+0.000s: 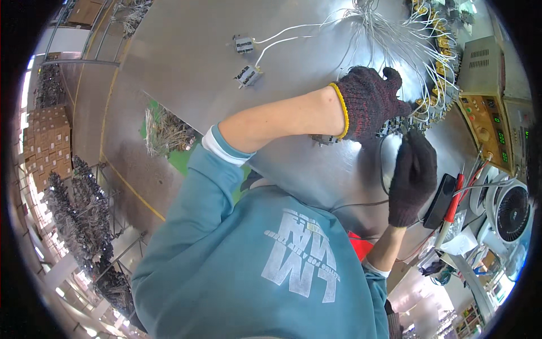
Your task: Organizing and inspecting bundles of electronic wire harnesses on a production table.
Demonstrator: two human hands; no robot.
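My left hand (371, 103), in a dark knitted glove with a yellow cuff, reaches across the metal table (197, 68). Its fingers bend down at a row of small wired electrical parts (400, 124); what they grip is hidden beneath the glove. Close by on the right, my right hand (415, 178), also in a dark glove, has its fingertips pressed together at the near side of that row. I cannot make out what they hold. A thin dark cable (382, 164) loops beside this hand. More parts (324, 139) show under my left wrist.
Two small boxy parts (244, 44) with white leads lie at the far left. A bundle of white wires (378, 25) fans out toward yellow-bodied parts (443, 42) along the right edge. A bench instrument (485, 121), a red-handled tool (453, 200) and a fan (511, 209) stand to the right.
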